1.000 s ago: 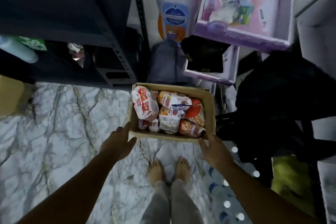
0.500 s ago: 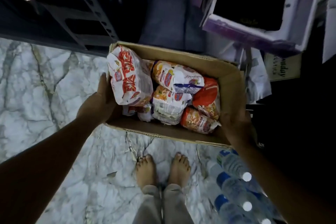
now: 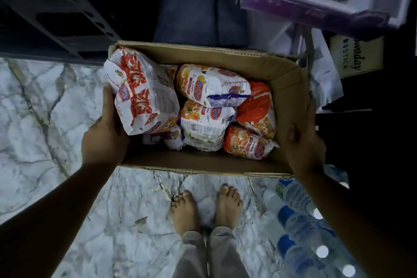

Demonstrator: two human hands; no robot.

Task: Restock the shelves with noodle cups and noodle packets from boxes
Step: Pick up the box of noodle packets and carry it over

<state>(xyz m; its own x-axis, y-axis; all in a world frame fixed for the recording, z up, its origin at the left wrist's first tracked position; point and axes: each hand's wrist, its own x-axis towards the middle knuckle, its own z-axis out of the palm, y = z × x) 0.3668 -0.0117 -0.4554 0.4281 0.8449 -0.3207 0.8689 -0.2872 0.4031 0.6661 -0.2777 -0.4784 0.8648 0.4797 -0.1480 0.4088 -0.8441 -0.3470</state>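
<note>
An open cardboard box sits in front of me over the marble floor, filled with several noodle packets. A large white and red multipack stands against its left wall; smaller white and orange packets and an orange one lie beside it. My left hand grips the box's left side, thumb inside against the multipack. My right hand grips the right wall, thumb inside the box.
A dark metal shelf frame stands at the back left. A purple and white box hangs over the back right. Shrink-wrapped water bottles lie on the floor at the lower right. My bare feet stand just below the box.
Both hands went from reaching toward the box's near corners to gripping its two sides. The box now looks nearer and larger in view.
</note>
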